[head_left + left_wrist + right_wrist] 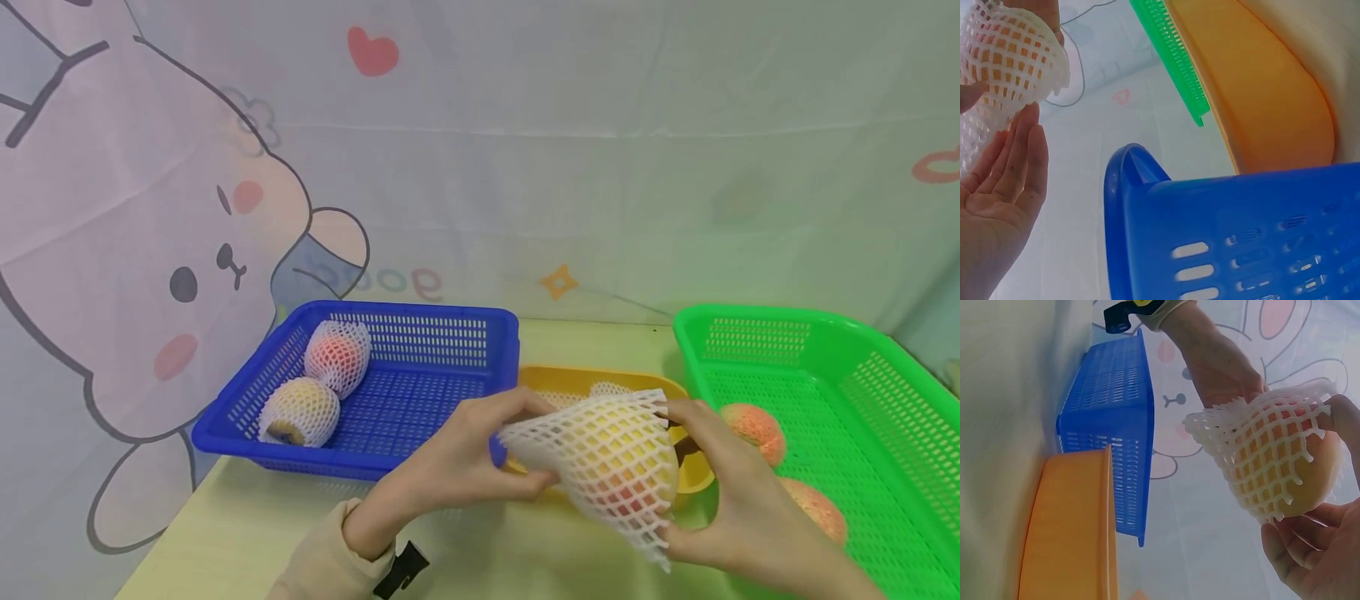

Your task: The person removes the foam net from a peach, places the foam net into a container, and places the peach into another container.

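Note:
A yellow-and-red peach (1315,478), partly inside a white foam net sleeve (577,437), is held up over the table between both hands. My left hand (468,454) pinches the narrow, gathered end of the sleeve, thumb in front. On the other side, my right hand (738,492) grips the peach and the sleeve's open rim between thumb and fingers. Part of the peach is bare at that rim in the right wrist view. Below and behind stands a yellow basket (645,377) with more white foam nets in it, largely hidden by the hands.
A blue basket (420,312) at left holds two fruits in foam nets, one reddish (337,358), one yellowish (302,410). The green basket (750,315) at right holds bare pinkish-orange peaches (757,433). A printed cloth (510,167) hangs behind the table.

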{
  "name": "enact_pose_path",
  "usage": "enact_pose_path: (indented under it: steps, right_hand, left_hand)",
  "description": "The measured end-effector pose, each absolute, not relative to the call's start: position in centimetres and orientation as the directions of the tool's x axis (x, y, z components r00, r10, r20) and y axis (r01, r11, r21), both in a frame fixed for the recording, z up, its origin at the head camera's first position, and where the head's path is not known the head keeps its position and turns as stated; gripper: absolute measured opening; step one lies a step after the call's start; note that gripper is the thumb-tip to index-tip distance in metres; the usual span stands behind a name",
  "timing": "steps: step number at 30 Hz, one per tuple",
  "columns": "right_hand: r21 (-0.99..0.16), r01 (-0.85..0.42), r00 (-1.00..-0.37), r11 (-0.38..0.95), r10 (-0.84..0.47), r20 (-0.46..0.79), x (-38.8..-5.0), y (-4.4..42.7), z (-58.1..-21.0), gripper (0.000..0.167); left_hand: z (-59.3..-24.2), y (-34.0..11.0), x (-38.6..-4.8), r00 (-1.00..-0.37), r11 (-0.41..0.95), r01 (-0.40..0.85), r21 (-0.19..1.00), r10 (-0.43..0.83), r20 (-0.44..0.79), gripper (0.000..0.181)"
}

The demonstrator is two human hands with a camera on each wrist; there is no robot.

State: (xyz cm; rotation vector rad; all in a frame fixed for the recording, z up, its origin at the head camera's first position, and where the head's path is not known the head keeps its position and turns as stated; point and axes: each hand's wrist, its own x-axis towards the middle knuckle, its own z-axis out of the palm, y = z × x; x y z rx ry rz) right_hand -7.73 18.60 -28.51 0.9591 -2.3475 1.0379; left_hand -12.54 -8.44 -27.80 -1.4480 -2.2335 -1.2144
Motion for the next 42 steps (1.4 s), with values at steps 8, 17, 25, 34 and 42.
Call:
enact_pose_path:
  steps: [8,17,25,34,42]
  right_hand:
    - [-0.509,-0.692,-0.718,0.512,-0.413,0.561,-7.68,18.61,-28.35,0.095]
    - [-0.479,-0.707,-0.698,0.52,-0.403,0.592,-7.98,18.62,-28.44,0.096]
    - [-0.467,-0.701,-0.699,0.539,-0.394,0.596,-7.99,18.69,-28.49,0.098]
    - [-0.477,-0.663,-0.735,0.577,-0.38,0.562,-7.96,19.01,-28.27,0.102]
    - [-0.471,-0.682,-0.717,0.559,-0.384,0.581,-8.2,19.3,-28.11,0.1]
  left_hand:
    - [-27.86,-8.31,-12.36,-0.522,0.195,0.823,0.534,0.632,0.573,0.035]
    - [-27.97,-8.15,-12.37,-0.533,0.205,0.82,0.534,0.614,0.583,0.028]
    - [-27.94,-8.1,-12.29,-0.55,0.216,0.81,0.545,0.601,0.58,0.026]
    - [-27.93,-8.29,-12.51,-0.542,0.204,0.817,0.54,0.593,0.596,0.022]
    - [-27.67,-8.46,-12.61,-0.535,0.177,0.816,0.551,0.592,0.602,0.018]
